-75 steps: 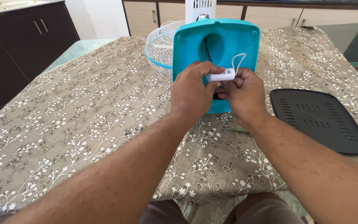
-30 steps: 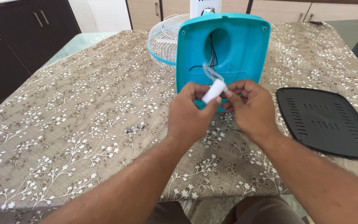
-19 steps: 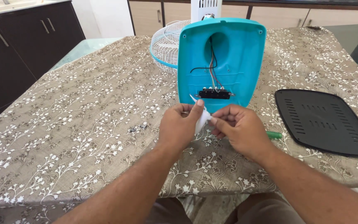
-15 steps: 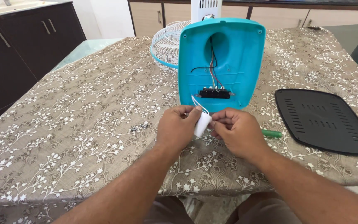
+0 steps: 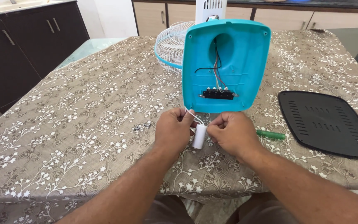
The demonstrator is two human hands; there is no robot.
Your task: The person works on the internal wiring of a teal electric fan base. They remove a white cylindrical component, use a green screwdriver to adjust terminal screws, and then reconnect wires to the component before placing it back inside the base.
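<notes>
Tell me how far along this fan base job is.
Done: the black cover panel is off and lies to the right on the table, leaving the turquoise base open with its wires and switch block exposed. In hand: the left hand and right hand hold the white cylindrical part, out of the base but tied to it by white leads. Left: the part and cover are not back on; the green screwdriver lies unused.

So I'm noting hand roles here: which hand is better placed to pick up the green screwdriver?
Probably the right hand. The green screwdriver lies on the tablecloth just beside it, while the left hand sits on the far side of the white cylinder both hands pinch.
</notes>
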